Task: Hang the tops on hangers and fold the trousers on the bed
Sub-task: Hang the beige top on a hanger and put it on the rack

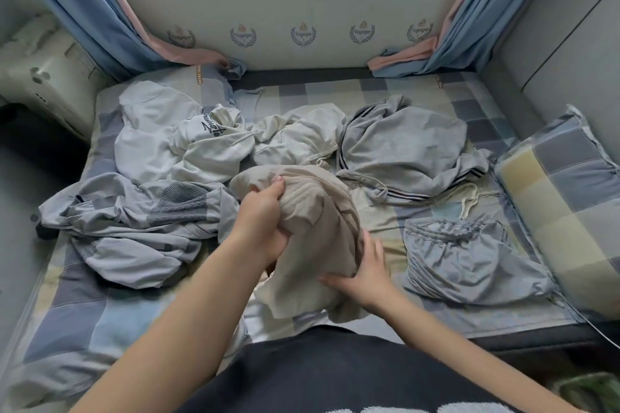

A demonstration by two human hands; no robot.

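The bed (pixel 469 117) carries a checked sheet in blue, grey and pale yellow. Several loose garments lie across it.

**Hands**
- The left hand (pixel 265 221) grips a bunched upper part of the beige garment (pixel 318 211). Its fingers (pixel 278 184) are curled tight round the fabric.
- The right hand (pixel 365 268) holds the lower part of the same garment. The thumb lies up along the side of the fabric, and the other fingers reach left across a fold and clasp it.

**Task item**
- The beige garment is raised above the near centre of the bed, between the two hands. Its lower edge hangs down to the sheet. Whether it is a top or trousers cannot be told.

**Other garments on the bed**
- A white top (pixel 201 141) with dark lettering lies crumpled at the far left.
- A cream garment (pixel 302 134) lies just beside it, at the far centre.
- A grey garment (pixel 402 144) with dark stripes lies bunched at the far right, with a drawstring trailing near it.
- Grey trousers (pixel 469 261) with a gathered waistband lie at the near right, just beside the right hand.
- A blue-grey top (pixel 134 221) with a knitted panel lies spread at the near left.

**Surroundings**
- A checked pillow (pixel 570 204) rests at the right edge of the bed.
- Blue and pink curtains (pixel 84 10) hang at both far corners.
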